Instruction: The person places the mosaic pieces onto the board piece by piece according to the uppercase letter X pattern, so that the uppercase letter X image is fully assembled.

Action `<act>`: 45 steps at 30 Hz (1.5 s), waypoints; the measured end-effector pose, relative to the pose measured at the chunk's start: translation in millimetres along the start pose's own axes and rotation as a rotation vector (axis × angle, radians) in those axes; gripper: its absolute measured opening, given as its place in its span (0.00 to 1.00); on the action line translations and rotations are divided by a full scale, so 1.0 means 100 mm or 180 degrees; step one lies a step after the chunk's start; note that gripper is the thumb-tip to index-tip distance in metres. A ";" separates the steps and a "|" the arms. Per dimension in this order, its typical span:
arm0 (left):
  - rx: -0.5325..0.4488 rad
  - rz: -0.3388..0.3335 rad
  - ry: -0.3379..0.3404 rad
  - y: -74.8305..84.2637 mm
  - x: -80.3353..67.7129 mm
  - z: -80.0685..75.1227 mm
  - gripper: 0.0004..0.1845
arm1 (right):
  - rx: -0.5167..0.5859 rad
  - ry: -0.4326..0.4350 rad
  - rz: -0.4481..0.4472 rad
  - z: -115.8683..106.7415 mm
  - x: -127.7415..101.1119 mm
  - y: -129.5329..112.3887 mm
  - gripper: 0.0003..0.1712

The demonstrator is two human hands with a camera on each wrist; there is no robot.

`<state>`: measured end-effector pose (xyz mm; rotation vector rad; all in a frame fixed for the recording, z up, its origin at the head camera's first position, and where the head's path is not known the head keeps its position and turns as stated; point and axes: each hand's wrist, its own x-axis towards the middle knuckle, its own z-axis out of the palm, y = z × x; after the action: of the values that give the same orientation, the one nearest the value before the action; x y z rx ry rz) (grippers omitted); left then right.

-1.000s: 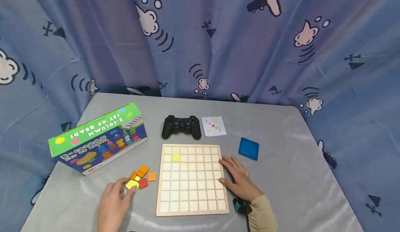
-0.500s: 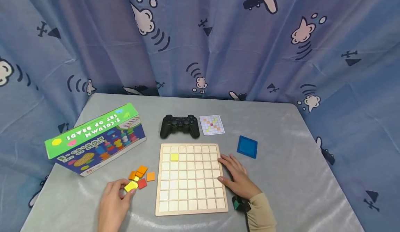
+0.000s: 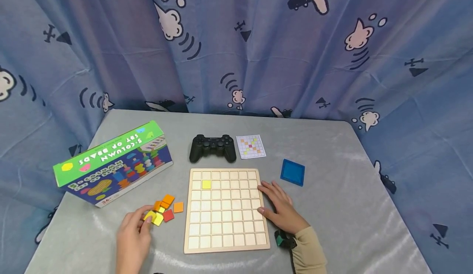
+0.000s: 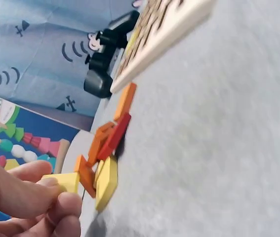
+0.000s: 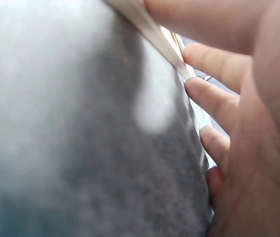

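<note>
My left hand (image 3: 134,234) pinches a yellow square tile (image 4: 68,181) between thumb and fingers, at the left side of a small tile pile. Another yellow tile (image 4: 107,186) lies beside the held one, with a red tile (image 3: 168,215) and several orange tiles (image 3: 168,200) around it. To the right lies a wooden grid board (image 3: 227,250), with one yellow tile (image 3: 206,184) in its second row, second column. My right hand (image 3: 283,213) rests along the board's right edge, fingers extended; in the right wrist view its fingertips touch the rim.
A green and blue toy box (image 3: 114,163) stands at the left. Behind the board lie a black game controller (image 3: 212,148) and a printed pattern card (image 3: 251,147). A blue shallow tray (image 3: 293,172) sits to the right. A patterned curtain (image 3: 236,48) hangs behind the table.
The left hand has taken a yellow tile from the pile and drawn it slightly left, uncovering the yellow tile beside it. The right hand stays on the board's edge.
</note>
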<state>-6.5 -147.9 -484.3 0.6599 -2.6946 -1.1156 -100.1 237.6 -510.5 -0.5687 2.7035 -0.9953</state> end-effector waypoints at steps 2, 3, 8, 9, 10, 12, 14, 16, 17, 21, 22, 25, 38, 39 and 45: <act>-0.0100 -0.0019 0.0051 0.01 0.00 0.00 0.15 | 0.0006 0.0009 -0.0008 0.01 0.00 0.00 0.37; -0.0159 -0.0038 0.0056 0.02 0.01 0.00 0.15 | 0.0005 0.0012 -0.0011 0.01 0.00 0.00 0.37; -0.0499 -0.0091 -0.0046 0.08 0.06 0.00 0.18 | -0.0016 -0.0018 -0.0016 0.01 0.00 -0.02 0.38; -0.0575 -0.0090 -0.0098 0.10 0.08 0.01 0.18 | -0.0043 -0.0029 -0.0019 0.00 0.01 -0.03 0.38; -0.0667 -0.0090 -0.0155 0.13 0.09 0.02 0.19 | -0.0079 -0.0036 -0.0032 -0.02 0.01 -0.04 0.38; -0.0849 -0.0079 -0.0285 0.19 0.12 0.05 0.19 | -0.0178 -0.0023 -0.0043 -0.07 0.04 -0.07 0.39; -0.1003 -0.0040 -0.0397 0.28 0.15 0.09 0.19 | -0.0311 0.0022 -0.0037 -0.12 0.09 -0.10 0.40; -0.1107 0.0104 -0.0467 0.38 0.18 0.15 0.19 | -0.0415 0.0080 -0.0036 -0.17 0.16 -0.12 0.40; -0.1134 0.0208 -0.0502 0.43 0.20 0.19 0.19 | -0.0434 0.0106 -0.0032 -0.19 0.20 -0.12 0.40; -0.1141 0.0598 -0.0749 0.62 0.24 0.40 0.17 | -0.0338 0.0015 -0.0146 -0.21 0.37 -0.09 0.42; -0.1145 0.0669 -0.0833 0.66 0.24 0.46 0.16 | -0.0291 -0.0054 -0.0175 -0.21 0.41 -0.07 0.43; -0.1141 0.0863 -0.1062 0.77 0.27 0.61 0.16 | -0.0187 -0.0298 -0.0190 -0.20 0.46 -0.01 0.48; -0.0985 0.1367 -0.1236 1.19 0.50 1.08 0.15 | -0.0276 -0.0475 -0.0071 -0.14 0.48 0.05 0.55; -0.0950 0.1384 -0.1218 1.21 0.51 1.12 0.15 | -0.0288 -0.0471 -0.0062 -0.13 0.49 0.05 0.55; -0.0656 0.1464 -0.1249 1.32 0.47 1.35 0.14 | -0.0299 -0.0415 -0.0087 -0.10 0.47 0.09 0.54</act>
<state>-133.9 -0.6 -488.8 -0.2305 -2.7552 -1.4706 -148.1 230.1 -511.4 -0.6652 2.6440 -0.8110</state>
